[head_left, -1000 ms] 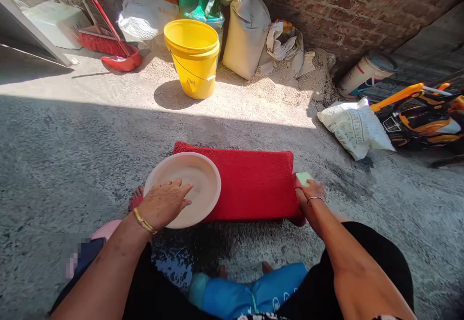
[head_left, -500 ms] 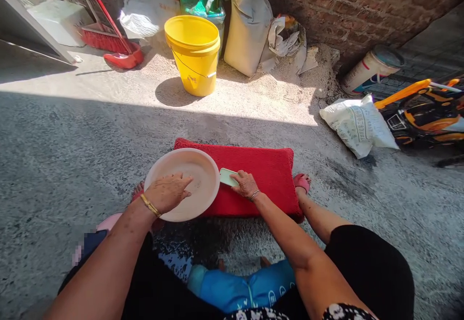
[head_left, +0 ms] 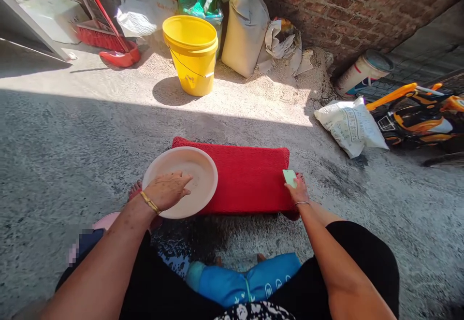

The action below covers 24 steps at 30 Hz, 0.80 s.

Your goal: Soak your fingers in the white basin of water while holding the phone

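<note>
A red plush mat (head_left: 246, 175) drapes over a low support between my feet. On its left part rests a pale pink-white basin (head_left: 208, 184) with a shallow bowl. My left hand (head_left: 168, 189) lies over the inside of the basin, fingers stretched out and thumb apart, gripping nothing; whether the palm touches the bottom I cannot tell. At the mat's right end, my right hand (head_left: 297, 190) is closed on a flat pale green scrub brush (head_left: 289, 178). The underside of the brush is hidden.
A yellow bucket (head_left: 190, 68) stands ahead on the concrete. Behind it, sacks (head_left: 244, 30) lean near a brick wall. A white bag (head_left: 350, 124) and an orange-black machine (head_left: 416, 117) are at the right. A broom and red dustpan (head_left: 121, 58) stand left. Dark wet patches mark the floor.
My right hand has swept the green brush rightward, from beside the basin to the mat's right end. My left hand stays over the basin. The view has shifted slightly.
</note>
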Motion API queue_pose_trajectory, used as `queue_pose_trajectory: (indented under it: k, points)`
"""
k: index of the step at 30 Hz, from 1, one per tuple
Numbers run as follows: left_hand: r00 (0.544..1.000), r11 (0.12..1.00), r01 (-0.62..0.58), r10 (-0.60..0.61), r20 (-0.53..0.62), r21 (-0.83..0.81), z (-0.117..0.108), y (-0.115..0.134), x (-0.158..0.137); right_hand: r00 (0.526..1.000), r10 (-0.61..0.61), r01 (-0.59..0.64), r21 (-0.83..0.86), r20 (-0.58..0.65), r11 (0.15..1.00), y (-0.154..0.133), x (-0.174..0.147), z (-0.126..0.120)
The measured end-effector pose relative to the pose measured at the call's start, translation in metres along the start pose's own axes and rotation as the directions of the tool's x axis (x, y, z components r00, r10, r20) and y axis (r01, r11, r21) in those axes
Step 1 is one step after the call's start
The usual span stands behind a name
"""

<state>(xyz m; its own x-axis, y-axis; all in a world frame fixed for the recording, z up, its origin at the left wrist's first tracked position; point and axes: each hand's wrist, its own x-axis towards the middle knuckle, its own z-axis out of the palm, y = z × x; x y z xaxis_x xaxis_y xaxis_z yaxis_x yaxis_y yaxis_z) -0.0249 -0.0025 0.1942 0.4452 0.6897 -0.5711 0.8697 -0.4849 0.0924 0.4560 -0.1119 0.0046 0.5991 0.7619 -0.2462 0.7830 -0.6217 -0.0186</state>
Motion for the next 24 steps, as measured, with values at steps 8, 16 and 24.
queue_pose_trajectory:
  k: [8, 16, 24]
  points:
    - [0.999, 1.000, -0.018, 0.018, -0.032, 0.015, 0.000, -0.004, -0.001, 0.801, -0.595, 0.593, 0.038, 0.070, 0.804, -0.149, -0.090, 0.046]
    - [1.000, 0.999, -0.025, 0.025, -0.001, 0.032, -0.001, 0.000, -0.002, 0.687, -0.709, 0.725, -0.075, 0.159, 0.685, -0.180, -0.082, 0.047]
    - [1.000, 1.000, -0.009, 0.009, 0.007, 0.011, -0.005, 0.003, -0.001, 0.914, -0.369, 0.401, -0.231, 0.170, 0.887, -0.062, -0.019, 0.007]
